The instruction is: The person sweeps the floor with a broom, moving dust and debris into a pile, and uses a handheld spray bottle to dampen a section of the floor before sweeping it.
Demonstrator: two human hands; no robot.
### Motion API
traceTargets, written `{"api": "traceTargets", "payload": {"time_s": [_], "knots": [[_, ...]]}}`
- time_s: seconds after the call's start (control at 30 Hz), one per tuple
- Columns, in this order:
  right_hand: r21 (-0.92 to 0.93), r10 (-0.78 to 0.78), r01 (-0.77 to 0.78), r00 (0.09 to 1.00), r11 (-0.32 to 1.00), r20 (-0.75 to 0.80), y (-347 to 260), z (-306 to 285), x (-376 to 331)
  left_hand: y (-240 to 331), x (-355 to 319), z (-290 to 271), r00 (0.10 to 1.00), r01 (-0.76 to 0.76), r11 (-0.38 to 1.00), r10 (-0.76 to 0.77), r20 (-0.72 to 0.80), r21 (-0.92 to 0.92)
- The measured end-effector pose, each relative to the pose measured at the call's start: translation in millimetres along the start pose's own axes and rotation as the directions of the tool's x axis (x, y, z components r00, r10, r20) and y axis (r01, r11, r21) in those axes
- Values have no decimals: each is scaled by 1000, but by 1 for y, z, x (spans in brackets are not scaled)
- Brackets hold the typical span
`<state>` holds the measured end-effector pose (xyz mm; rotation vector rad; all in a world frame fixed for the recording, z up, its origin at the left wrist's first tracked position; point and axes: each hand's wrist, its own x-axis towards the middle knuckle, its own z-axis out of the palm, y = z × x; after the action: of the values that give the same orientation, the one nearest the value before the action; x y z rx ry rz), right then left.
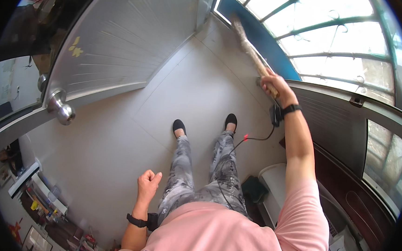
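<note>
My right hand (277,86) reaches forward to the right, with its fingers wrapped round one end of a rough, pale brown wooden stick (254,57). The stick slants away to the far left, beside a blue panel (258,36) under a barred window. Its far end is blurred, so I cannot tell what it is like or whether it touches the panel. My left hand (148,183) hangs near my left thigh, its fingers curled into a loose fist with the thumb alongside. Nothing shows in that fist.
A grey door (123,36) with a round metal knob (61,108) stands at the left. The barred window (328,36) is at the far right, above a dark ledge. A black cable (259,139) runs from my right wrist strap. Cluttered shelves (59,223) are at the lower left.
</note>
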<state>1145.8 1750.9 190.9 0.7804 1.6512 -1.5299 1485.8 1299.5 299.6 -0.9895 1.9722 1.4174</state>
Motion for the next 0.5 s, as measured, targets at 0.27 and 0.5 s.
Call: {"api": "traceTargets", "payload": {"time_s": [0.27,0.5], "knots": [[231,337,-503,792,833,509,136,182,-68,-3,9,-47,999,-14,999,13,-36,-31],[74,483,-615,683,785,548,159,290,29,1,12,-39,992,54,998,-55,-114,-13]]}}
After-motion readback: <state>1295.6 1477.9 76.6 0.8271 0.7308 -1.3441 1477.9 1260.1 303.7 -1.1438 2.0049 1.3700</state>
